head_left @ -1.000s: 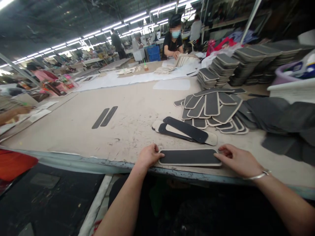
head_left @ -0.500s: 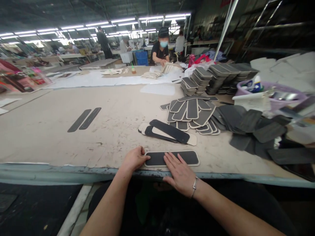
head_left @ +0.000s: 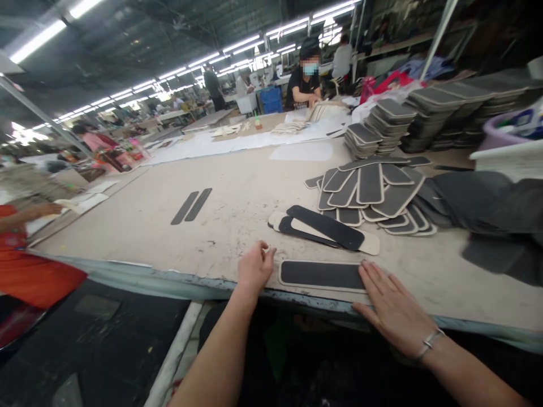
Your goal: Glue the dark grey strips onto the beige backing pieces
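A long dark panel with a pale border (head_left: 322, 275) lies flat along the table's front edge. My right hand (head_left: 392, 305), a bracelet at its wrist, rests flat over the panel's right end with fingers stretched out. Just left of the panel's other end is my left hand (head_left: 255, 268), apart from it. Its fingers are curled toward the thumb; whether anything is between them is hidden. Beyond the panel, black rounded strips (head_left: 326, 227) lie crossed over cream ones. Farther left, two narrow dark strips (head_left: 192, 206) lie side by side.
Bordered dark panels (head_left: 370, 183) lie heaped at right, with neat stacks (head_left: 384, 127) behind. Loose dark pieces (head_left: 466, 198) and a purple basket (head_left: 494, 133) are farther right. A co-worker (head_left: 307, 79) works across the table; another person's orange clothing (head_left: 34, 271) is at left.
The view has swung left. My right hand has slid from the panel's middle to its right end. My left hand has come off the panel's left end, its fingers curled.
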Tool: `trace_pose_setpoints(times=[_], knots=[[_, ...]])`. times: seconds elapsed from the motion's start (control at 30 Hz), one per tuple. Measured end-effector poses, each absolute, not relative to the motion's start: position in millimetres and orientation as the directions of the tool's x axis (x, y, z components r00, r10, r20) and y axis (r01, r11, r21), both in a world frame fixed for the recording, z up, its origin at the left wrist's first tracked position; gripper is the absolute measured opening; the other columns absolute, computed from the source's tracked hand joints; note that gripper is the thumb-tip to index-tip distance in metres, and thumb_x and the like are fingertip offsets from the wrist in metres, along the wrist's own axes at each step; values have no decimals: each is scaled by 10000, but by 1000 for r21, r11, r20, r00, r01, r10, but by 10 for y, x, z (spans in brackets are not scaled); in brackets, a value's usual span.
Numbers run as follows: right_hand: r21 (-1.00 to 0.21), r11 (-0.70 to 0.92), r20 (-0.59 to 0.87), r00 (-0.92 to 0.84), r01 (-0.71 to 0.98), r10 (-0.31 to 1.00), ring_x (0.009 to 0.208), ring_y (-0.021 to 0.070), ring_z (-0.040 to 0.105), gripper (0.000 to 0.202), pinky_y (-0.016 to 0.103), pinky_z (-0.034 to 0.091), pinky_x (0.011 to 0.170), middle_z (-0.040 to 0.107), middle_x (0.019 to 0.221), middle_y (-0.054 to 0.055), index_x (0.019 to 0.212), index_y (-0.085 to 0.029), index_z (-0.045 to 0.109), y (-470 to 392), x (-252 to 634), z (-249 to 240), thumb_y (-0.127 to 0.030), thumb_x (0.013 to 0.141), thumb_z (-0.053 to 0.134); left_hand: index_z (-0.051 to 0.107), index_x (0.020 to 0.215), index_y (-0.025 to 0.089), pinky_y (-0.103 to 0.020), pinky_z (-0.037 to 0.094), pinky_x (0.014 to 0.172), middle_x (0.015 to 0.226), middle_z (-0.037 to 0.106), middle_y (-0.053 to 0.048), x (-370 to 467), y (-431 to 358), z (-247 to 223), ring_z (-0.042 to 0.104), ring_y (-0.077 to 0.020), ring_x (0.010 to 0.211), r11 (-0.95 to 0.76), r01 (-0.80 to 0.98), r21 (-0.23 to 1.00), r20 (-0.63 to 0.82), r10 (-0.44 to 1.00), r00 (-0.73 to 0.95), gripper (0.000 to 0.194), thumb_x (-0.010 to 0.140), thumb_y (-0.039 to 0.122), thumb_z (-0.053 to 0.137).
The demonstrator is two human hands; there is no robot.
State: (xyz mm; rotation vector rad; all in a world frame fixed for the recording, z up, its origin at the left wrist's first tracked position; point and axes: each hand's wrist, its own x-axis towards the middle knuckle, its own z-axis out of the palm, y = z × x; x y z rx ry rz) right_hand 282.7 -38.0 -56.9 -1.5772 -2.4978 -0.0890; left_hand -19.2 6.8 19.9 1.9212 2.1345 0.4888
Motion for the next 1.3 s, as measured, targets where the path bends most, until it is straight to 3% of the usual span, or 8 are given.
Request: trace_pose_setpoints(times=[0.1,0.17,0.23,0.57,0.83,1.03,1.17,1.3], knots=[[-64,458,226,-434,887,872,1307,280,205,734,489,232,1036,235,1429,139,1370,-88,286,-365,2835,-649,-573,820,319,417,1248,174,-301,311,976,1269,489,-92,201,-134,223,415,-219,1187,-264,895,360,157,963,220,482,861,461,398],[-65,472,248,-444,879,861,1305,293,205,748,499,229,1033,238,1426,151,1362,-66,296,-357,2850,-694,-579,817,305,302,1341,161,-367,208,1059,1405,326,-95,489,-257,154,233,-252,1309,-534,783,319,132,843,521,658,826,562,387],[-59,480,260,-451,875,854,1304,301,201,762,505,231,1029,231,1427,158,1354,-50,303,-354,2860,-717,-588,814,284,243,1368,119,-405,162,1078,1438,250,-120,672,-330,64,145,-262,1339,-613,733,294,79,780,621,757,813,630,317],[-3,475,222,-463,880,858,1308,273,200,750,467,237,1031,216,1438,137,1342,-55,332,-346,2850,-614,-588,820,246,167,1397,106,-406,133,1083,1469,118,-129,17,-318,-14,82,-254,1352,-483,864,143,-120,858,500,779,831,642,182],[-11,463,216,-450,886,867,1293,271,241,740,472,286,1012,262,1421,133,1338,-60,348,-336,2838,-584,-590,827,266,243,1380,152,-526,152,1050,1453,213,-102,-87,-256,-36,158,-272,1335,-297,951,92,-107,946,306,675,863,583,184],[-152,415,172,-389,897,905,1245,236,337,576,380,322,1025,395,1347,139,1255,-75,470,-133,2917,-479,-476,876,306,388,1304,202,-542,197,1027,1415,308,-93,-77,-96,-60,177,-321,1319,-185,974,132,-97,975,198,536,845,479,389],[-239,362,140,-337,901,931,1164,247,417,642,380,372,983,462,1275,141,1335,-91,364,-34,2967,-336,-473,824,437,485,1187,232,-549,221,1013,1400,319,-90,-96,-12,-47,174,-345,1315,-180,965,193,-85,976,199,465,770,433,528],[-341,311,79,-302,887,950,1061,242,485,702,368,418,915,516,1174,125,1329,-126,378,-14,2983,-226,-452,736,564,529,1045,235,-574,222,1007,1349,362,-78,-101,38,-48,160,-351,1318,-193,940,282,-78,972,223,399,683,371,629]])
